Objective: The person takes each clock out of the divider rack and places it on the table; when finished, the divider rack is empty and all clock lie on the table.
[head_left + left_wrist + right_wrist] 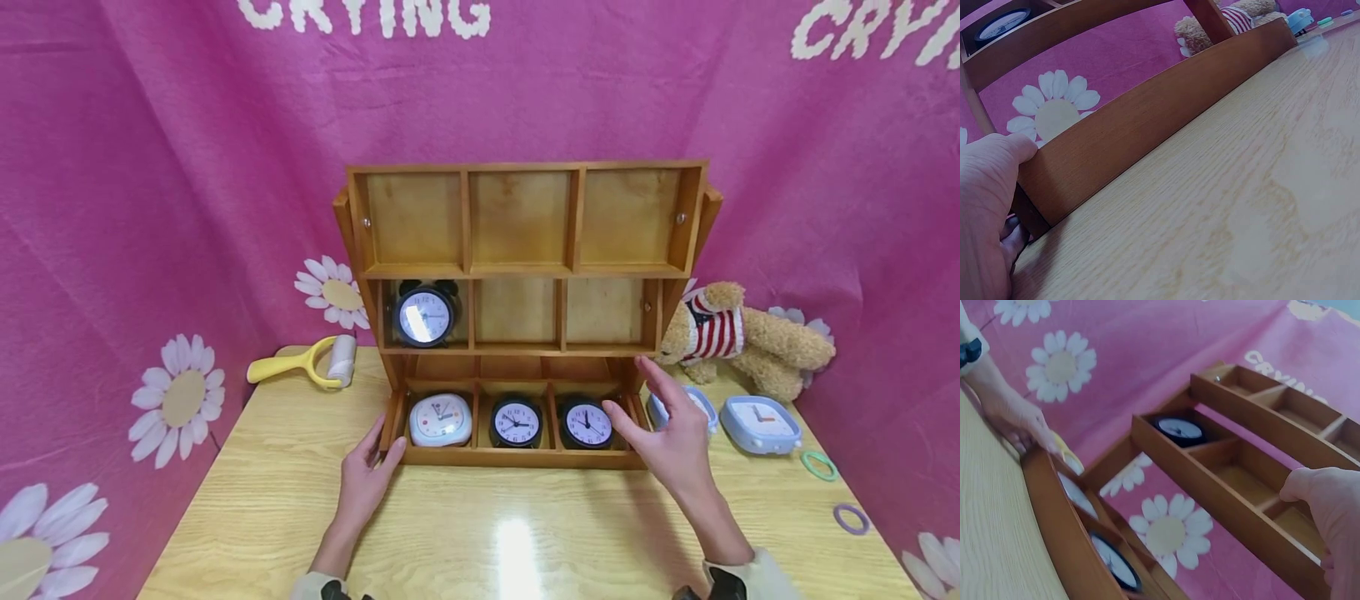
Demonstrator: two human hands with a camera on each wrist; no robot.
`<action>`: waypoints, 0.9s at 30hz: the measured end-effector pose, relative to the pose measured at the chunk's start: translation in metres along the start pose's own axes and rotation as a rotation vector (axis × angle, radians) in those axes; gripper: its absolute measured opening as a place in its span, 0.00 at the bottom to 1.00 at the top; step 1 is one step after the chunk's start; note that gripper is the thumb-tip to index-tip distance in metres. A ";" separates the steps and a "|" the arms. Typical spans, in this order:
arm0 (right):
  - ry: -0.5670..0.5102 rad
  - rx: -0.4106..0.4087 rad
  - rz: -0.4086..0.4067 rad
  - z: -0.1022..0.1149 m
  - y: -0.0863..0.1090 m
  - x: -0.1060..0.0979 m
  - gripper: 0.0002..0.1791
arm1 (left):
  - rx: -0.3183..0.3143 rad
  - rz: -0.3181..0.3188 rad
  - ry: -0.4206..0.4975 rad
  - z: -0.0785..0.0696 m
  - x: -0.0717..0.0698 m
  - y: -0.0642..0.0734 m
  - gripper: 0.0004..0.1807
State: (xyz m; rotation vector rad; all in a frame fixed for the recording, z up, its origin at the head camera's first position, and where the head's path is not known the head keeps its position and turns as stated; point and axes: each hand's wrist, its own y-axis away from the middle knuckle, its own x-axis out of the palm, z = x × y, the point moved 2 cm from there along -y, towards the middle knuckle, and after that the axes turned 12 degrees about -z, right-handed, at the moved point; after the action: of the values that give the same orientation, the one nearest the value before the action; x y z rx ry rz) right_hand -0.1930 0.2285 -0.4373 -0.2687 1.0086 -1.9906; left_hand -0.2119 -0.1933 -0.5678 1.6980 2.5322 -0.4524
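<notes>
A three-tier wooden shelf stands on the table. Its bottom tier holds a pale oval alarm clock on the left and two round black clocks, one in the middle and one on the right. A black twin-bell alarm clock sits in the middle tier's left compartment. My left hand grips the bottom tier's front left corner, thumb over the edge. At the right end, my right hand is spread, thumb near the right black clock; nothing is held in it.
Two light blue alarm clocks, one partly hidden behind my right hand and one farther right, lie beside a teddy bear. Green and purple rings lie near the right edge. A yellow-handled roller lies at left.
</notes>
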 end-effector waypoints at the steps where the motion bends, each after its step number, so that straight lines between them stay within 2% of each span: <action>1: -0.007 0.004 0.009 0.003 0.001 0.003 0.42 | 0.000 0.001 -0.007 0.001 0.000 0.000 0.35; 9: -0.036 0.035 0.088 0.019 0.000 0.031 0.40 | -0.005 -0.002 -0.021 0.003 0.000 0.001 0.35; 20: -0.139 -0.043 0.141 0.043 -0.004 0.072 0.36 | 0.002 -0.007 -0.007 0.004 -0.001 -0.001 0.35; 27: -0.159 -0.012 0.230 0.060 -0.008 0.097 0.38 | 0.004 -0.010 -0.006 0.001 0.000 0.000 0.35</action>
State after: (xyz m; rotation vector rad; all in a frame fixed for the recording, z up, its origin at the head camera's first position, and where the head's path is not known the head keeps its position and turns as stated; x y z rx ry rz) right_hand -0.2248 0.1221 -0.4094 -0.2990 0.9075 -1.7283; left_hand -0.2122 -0.1933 -0.5692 1.6829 2.5390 -0.4620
